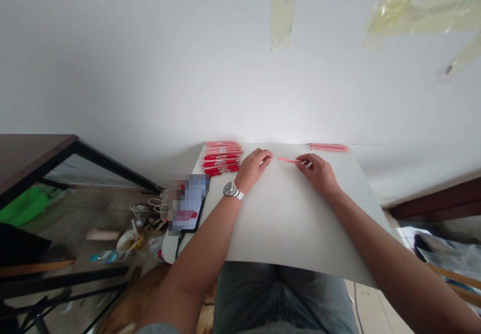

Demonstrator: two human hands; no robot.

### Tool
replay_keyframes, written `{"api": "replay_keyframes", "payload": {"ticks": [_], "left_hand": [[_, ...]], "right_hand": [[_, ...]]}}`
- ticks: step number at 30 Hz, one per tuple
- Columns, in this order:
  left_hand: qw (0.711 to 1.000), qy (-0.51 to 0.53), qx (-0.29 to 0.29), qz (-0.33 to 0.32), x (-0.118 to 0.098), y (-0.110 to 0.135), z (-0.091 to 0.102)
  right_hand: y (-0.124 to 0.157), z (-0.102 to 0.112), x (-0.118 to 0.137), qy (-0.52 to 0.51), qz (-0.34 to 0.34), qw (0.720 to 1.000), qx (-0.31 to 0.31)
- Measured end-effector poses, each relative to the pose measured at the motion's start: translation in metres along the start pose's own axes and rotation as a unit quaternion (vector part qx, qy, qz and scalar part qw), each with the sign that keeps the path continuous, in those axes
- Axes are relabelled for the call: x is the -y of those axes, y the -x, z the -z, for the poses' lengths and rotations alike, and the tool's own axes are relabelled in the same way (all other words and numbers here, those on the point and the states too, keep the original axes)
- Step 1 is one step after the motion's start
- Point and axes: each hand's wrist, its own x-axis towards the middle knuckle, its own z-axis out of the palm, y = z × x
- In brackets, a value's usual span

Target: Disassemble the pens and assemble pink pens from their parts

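Though slender, a pink pen [287, 159] at the right hand [317, 175]

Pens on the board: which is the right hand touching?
The lone pink pen at the fingertips of the right hand, apart from the red pens and the pink pens at the far edge.

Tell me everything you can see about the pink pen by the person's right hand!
The pink pen is thin, straight and pale pink, and it looks like smooth plastic. It lies sideways above the white board. One end sits in the fingers of the right hand. The other end points toward the left hand without touching it. It looks too small and blurry to show any clip or tip.
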Motion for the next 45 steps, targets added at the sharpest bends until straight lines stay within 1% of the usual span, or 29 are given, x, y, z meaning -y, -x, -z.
{"api": "replay_keyframes", "payload": {"ticks": [5, 12, 21, 26, 32, 39, 45], "left_hand": [[1.0, 0.016, -0.003, 0.001, 0.001, -0.0008, -0.0015], [0.999, 0.035, -0.016, -0.017, 0.0015, 0.0002, -0.0062], [0.998, 0.058, 0.003, -0.015, -0.0026, -0.001, -0.006], [0.997, 0.074, -0.005, -0.01, 0.0003, -0.001, -0.0077], [0.997, 0.07, -0.016, -0.013, 0.0029, -0.0008, -0.0092], [0.997, 0.068, -0.015, -0.017, 0.0011, -0.0008, -0.0083], [0.997, 0.071, -0.021, -0.02, 0.0004, -0.0011, -0.0086]], "right_hand": [[-0.0011, -0.0003, 0.0003, 0.006, 0.002, 1.0, 0.005], [-0.0004, 0.0, 0.0, 0.009, 0.007, 1.0, 0.006], [0.0007, -0.0004, 0.0011, 0.007, 0.024, 1.0, 0.018], [0.0011, -0.001, 0.0019, 0.008, 0.033, 0.999, 0.021], [0.0005, -0.0001, 0.0024, 0.004, 0.035, 0.999, 0.034], [0.0006, -0.0008, 0.0011, 0.006, 0.035, 0.999, 0.034], [0.0017, -0.0003, 0.0024, -0.003, 0.028, 0.998, 0.047]]}}
